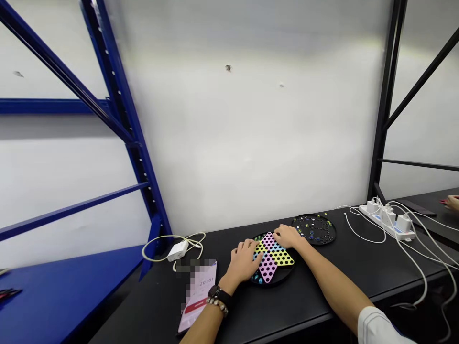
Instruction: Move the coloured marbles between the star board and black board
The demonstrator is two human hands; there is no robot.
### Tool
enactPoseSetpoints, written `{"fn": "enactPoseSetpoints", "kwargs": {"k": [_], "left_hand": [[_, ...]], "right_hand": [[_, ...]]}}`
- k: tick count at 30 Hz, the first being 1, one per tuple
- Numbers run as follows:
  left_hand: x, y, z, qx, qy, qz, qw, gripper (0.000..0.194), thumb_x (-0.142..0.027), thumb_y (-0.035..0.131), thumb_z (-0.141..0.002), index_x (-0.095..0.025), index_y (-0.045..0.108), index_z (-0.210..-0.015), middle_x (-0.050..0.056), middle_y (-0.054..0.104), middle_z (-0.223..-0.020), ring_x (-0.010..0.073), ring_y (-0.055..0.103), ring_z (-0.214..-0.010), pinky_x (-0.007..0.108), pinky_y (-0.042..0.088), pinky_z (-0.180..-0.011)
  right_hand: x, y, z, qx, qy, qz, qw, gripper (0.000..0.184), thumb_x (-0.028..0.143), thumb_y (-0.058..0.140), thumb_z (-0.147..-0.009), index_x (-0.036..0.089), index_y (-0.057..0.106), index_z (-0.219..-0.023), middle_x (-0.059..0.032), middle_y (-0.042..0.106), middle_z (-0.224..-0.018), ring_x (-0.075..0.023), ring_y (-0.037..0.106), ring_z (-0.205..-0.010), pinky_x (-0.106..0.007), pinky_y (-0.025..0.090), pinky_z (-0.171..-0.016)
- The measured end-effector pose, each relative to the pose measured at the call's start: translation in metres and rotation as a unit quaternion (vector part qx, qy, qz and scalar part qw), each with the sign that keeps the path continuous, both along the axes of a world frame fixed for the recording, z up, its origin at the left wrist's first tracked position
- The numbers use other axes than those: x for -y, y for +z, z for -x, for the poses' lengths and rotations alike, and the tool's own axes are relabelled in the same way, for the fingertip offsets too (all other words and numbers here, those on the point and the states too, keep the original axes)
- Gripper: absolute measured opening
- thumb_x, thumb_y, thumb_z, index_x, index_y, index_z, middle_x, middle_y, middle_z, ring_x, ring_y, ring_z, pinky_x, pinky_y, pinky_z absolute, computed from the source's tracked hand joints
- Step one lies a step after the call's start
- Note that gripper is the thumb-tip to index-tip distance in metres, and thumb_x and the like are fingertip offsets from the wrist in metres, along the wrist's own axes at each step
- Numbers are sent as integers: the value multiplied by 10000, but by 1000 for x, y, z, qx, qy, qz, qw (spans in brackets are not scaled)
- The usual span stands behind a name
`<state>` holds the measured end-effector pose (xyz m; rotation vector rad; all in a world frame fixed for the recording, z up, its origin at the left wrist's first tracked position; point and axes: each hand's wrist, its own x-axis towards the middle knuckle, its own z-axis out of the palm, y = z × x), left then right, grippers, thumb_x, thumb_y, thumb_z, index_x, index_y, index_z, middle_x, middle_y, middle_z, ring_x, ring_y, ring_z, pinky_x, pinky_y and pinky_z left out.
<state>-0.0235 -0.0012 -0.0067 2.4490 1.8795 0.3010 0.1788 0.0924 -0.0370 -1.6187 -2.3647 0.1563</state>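
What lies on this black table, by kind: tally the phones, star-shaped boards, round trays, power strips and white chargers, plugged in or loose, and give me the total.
Phone: 1
Star-shaped board: 1
Round trays: 2
Power strip: 1
White chargers: 4
Total: 9
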Motion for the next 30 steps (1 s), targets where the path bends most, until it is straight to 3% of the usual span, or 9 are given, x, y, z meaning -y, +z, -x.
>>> {"fn": "enactPoseSetpoints", "kwargs": {"k": [8, 19, 24, 27, 30], "left_hand": [[-1, -1, 1, 7, -4, -2, 1000, 463, -436, 341, -909, -286, 510, -1314, 78, 517, -1344, 271, 456, -1229, 465, 357, -1015], [0, 1, 0, 6, -12, 8, 1000, 458, -431, 352, -903, -292, 507, -1311, 73, 508, -1358, 276, 447, -1239, 469, 349, -1021], [1, 2, 0, 5, -13, 9, 1000, 460, -438, 336, -913, -293, 506, -1315, 73, 507, -1357, 272, 446, -1242, 456, 348, -1022], [0, 1, 1, 9, -14, 12, 1000, 466, -448, 329, -915, -291, 504, -1317, 74, 508, -1352, 270, 442, -1244, 455, 343, -1027], [0, 0, 1, 12, -15, 10, 1000, 467, -450, 329, -915, -285, 503, -1316, 73, 513, -1346, 269, 444, -1243, 459, 343, -1030]], "right_hand": [[1, 4, -1, 18, -27, 11, 999, 505, 451, 343, -948, 196, 767, -843, -131, 731, -955, -237, 663, -905, -294, 437, -777], [4, 8, -6, -9, -52, -18, 998, 427, 414, 462, -910, 199, 732, -658, -108, 714, -752, -217, 660, -737, -276, 399, -642], [-5, 12, -31, -76, -162, -47, 983, 521, 456, 333, -969, 214, 745, -761, -100, 713, -790, -209, 653, -742, -276, 378, -645], [-10, 10, -54, -83, -234, -48, 967, 471, 446, 352, -961, 215, 734, -812, -115, 708, -858, -227, 646, -804, -302, 383, -717], [-11, 6, -69, -62, -255, -52, 964, 385, 404, 418, -939, 193, 696, -776, -124, 686, -894, -254, 611, -911, -364, 363, -832]]}}
